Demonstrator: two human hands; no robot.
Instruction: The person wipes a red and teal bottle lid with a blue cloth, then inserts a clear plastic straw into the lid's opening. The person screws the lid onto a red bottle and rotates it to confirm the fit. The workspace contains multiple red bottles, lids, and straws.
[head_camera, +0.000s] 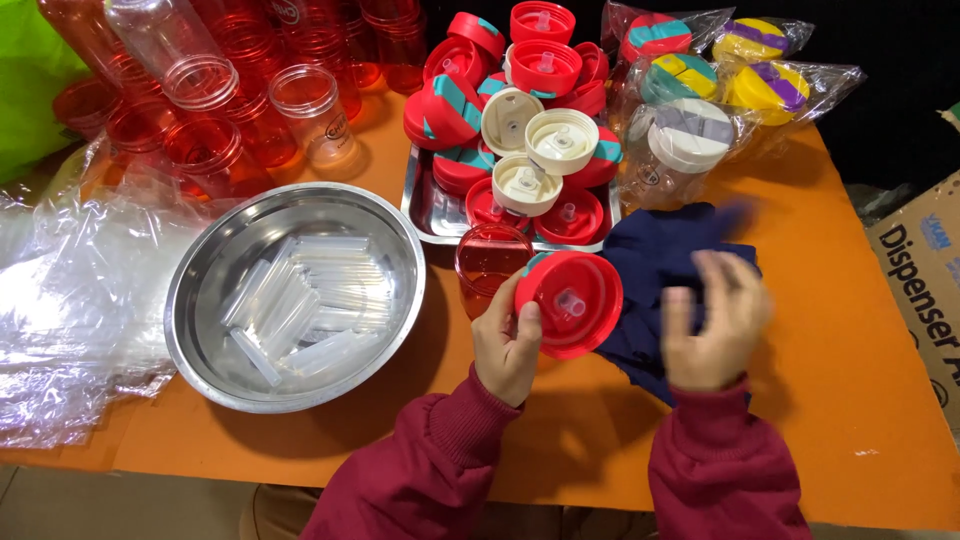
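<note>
Head view: left hand (507, 345) grips red lid (570, 303); right hand (712, 322) open, blurred, empty.
Lid underside tilted up toward the camera, just right of left hand, left of right hand; navy cloth (660, 270) behind; red bottle (490, 262) just up-left of the lid.

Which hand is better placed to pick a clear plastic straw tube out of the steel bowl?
Probably the right hand: it looks free above the navy cloth, while the left hand grips the red lid.
</note>
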